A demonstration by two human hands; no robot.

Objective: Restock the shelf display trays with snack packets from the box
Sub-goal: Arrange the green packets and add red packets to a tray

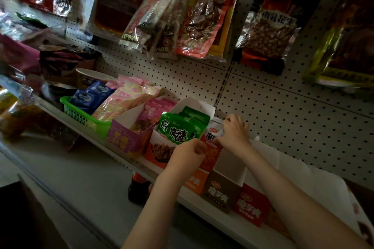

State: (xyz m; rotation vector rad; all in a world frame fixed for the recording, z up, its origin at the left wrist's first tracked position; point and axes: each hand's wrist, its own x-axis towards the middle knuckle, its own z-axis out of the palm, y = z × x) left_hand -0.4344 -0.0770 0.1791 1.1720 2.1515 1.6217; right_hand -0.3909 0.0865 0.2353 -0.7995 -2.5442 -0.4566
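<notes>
While the red-and-white foil snack packets [212,143] are being stood upright as one small stack, the two hands bracket them. The left hand [188,154] pinches the front of the stack with curled fingers, and the right hand [235,131] curls over its top at the back. Each grip is closed on the packets, neither spread, which likely keeps the slippery foil from fanning out.

The stack stands in or just over the orange cardboard display tray [197,183] on the white metal shelf [202,206]. The left hand hides whether its lower edge has reached the tray floor.

At nine o'clock of the stack, just beside it, the green foil snack packets [178,129] fill a neighbouring carton and lean toward the hands. They are the likeliest thing to catch on. At four o'clock stands the brown cardboard display tray [220,194], its visible inside bare, and beyond it the red cardboard display tray [253,208]. Both probably await filling.

At twelve o'clock, well above, clear bags of snacks [206,16] hang from the white perforated back panel [283,117]. At seven o'clock, under the shelf edge, sits a dark bottle with a red cap [139,188]. The supply box cannot be made out.
</notes>
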